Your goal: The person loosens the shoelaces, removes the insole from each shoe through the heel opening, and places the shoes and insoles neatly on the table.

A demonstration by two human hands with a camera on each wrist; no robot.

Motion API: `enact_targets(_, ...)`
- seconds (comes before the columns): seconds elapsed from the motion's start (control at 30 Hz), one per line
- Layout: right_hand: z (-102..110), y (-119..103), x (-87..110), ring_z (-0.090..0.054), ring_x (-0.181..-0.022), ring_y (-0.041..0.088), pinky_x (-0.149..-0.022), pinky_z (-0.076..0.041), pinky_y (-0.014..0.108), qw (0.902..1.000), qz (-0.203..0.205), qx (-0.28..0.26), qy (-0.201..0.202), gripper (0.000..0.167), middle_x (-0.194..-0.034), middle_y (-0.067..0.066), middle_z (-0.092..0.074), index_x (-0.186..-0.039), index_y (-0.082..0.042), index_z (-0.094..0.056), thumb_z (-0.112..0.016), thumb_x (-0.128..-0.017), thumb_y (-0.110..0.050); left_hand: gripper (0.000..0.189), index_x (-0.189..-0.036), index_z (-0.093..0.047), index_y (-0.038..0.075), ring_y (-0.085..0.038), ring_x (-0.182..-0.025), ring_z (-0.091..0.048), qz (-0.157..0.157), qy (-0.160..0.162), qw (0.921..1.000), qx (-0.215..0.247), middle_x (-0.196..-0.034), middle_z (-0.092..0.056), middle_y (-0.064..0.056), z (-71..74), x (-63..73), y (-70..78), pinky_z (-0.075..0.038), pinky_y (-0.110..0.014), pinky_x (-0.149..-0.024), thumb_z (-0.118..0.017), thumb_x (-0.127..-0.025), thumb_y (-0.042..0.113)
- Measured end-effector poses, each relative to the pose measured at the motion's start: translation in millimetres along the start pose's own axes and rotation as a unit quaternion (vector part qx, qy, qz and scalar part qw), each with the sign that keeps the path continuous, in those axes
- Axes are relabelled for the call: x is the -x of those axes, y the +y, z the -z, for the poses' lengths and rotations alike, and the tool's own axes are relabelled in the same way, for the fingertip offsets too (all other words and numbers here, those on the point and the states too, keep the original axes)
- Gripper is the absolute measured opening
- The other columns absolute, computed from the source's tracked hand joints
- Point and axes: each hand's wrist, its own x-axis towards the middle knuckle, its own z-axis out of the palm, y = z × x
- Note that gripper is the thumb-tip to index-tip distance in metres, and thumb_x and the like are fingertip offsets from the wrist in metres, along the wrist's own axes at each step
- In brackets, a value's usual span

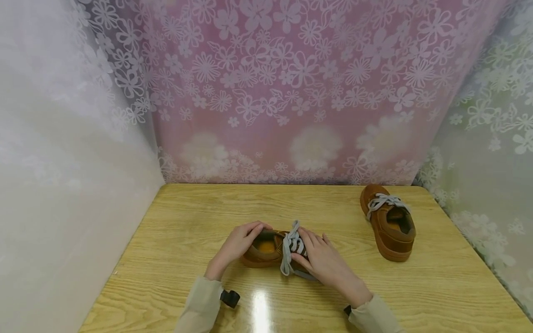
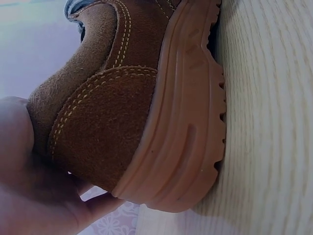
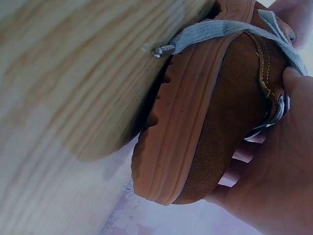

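A brown suede shoe (image 1: 259,263) stands on its sole at the middle of the table, heel to the left and toe to the right. My left hand (image 1: 238,241) holds it round the heel, fingers behind the collar. My right hand (image 1: 326,262) grips the toe end from above, its thumb beside the grey laces (image 1: 287,254), which are tied in a bow. In the left wrist view, the stitched heel (image 2: 105,125) and thick tan sole (image 2: 171,156) show. One lace end (image 3: 195,36) hangs over the sole in the right wrist view.
The matching brown shoe (image 1: 395,238), laces tied, stands at the back right with its toe toward the rear. Pink flowered cloth (image 1: 283,101) hangs behind the wooden table (image 1: 187,208); pale cloth (image 1: 75,162) walls the left side and flowered cloth (image 1: 479,138) the right.
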Motion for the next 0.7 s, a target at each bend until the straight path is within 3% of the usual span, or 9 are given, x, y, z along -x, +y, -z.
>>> enact_targets(0.23, 2.6, 0.2, -0.8, -0.046, -0.139, 0.038, -0.112, -0.031, 0.065, 0.9998, 0.002, -0.019, -0.006, 0.072, -0.151, 0.020, -0.047, -0.156, -0.005, -0.035, -0.048, -0.104, -0.053, 0.031, -0.127, -0.070, 0.020, -0.027, -0.123, -0.062, 0.001, 0.006, 0.9998, -0.017, -0.128, -0.069, -0.001, 1.1, 1.7, 4.3, -0.047, -0.051, -0.103, -0.045, -0.110, 0.029)
enact_targets(0.37, 3.0, 0.3, -0.9, -0.047, -0.138, 0.038, -0.111, -0.032, 0.066, 0.9997, 0.006, -0.022, -0.008, 0.071, -0.150, 0.020, -0.048, -0.156, -0.004, -0.036, -0.047, -0.105, -0.052, 0.029, -0.121, -0.072, 0.016, -0.025, -0.115, -0.066, -0.007, 0.061, 0.9968, -0.051, -0.122, -0.071, -0.002, -1.0, 2.5, 15.3, -0.053, -0.048, -0.097, -0.049, -0.109, 0.030)
enact_targets(0.5, 3.9, 0.6, -1.6, -0.046, -0.138, 0.039, -0.110, -0.032, 0.068, 0.9994, 0.008, -0.030, -0.014, 0.071, -0.150, 0.021, -0.047, -0.155, -0.004, -0.036, -0.047, -0.105, -0.052, 0.022, -0.103, -0.074, 0.017, -0.021, -0.103, -0.069, -0.020, 0.132, 0.9864, -0.095, -0.111, -0.073, 0.000, -10.6, 3.5, 39.2, -0.056, -0.044, -0.089, -0.057, -0.105, 0.032)
enact_targets(0.57, 4.7, 1.0, -1.9, -0.046, -0.138, 0.039, -0.109, -0.032, 0.069, 0.9992, 0.007, -0.036, -0.017, 0.071, -0.150, 0.021, -0.047, -0.155, -0.004, -0.036, -0.047, -0.105, -0.052, 0.025, -0.096, -0.073, 0.018, -0.019, -0.094, -0.069, -0.030, 0.139, 0.9807, -0.134, -0.104, -0.072, 0.002, -18.9, 3.9, 50.4, -0.056, -0.042, -0.084, -0.059, -0.103, 0.037)
enact_targets(0.7, 4.8, 1.4, -3.3, -0.046, -0.139, 0.039, -0.109, -0.032, 0.070, 0.9989, 0.009, -0.042, -0.021, 0.072, -0.151, 0.020, -0.047, -0.156, -0.005, -0.036, -0.047, -0.104, -0.054, 0.030, -0.090, -0.067, 0.022, -0.016, -0.087, -0.066, -0.043, 0.122, 0.9629, -0.237, -0.100, -0.068, 0.005, -34.5, 4.8, 60.2, -0.052, -0.045, -0.089, -0.063, -0.098, 0.051)
